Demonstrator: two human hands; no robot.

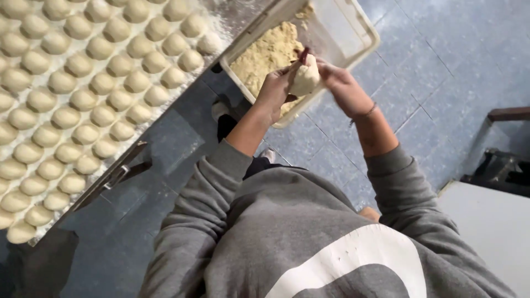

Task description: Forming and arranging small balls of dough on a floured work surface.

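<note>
Both my hands meet over a white plastic tub point(364, 33) that holds crumbly tan filling point(265, 55). My left hand point(274, 88) cups a pale lump of dough point(306, 77) from below. My right hand point(338, 83) closes on the same lump from the right, with a thin bracelet on its wrist. A small dark red utensil tip point(303, 53) pokes up just above the dough; which hand holds it is hidden. Grey sweatshirt sleeves cover both forearms.
A floured metal table point(234, 16) on the left carries several rows of round dough balls point(83, 99). Blue-grey floor tiles point(441, 66) lie below. A white surface point(491, 226) and a dark frame point(505, 165) stand at the right.
</note>
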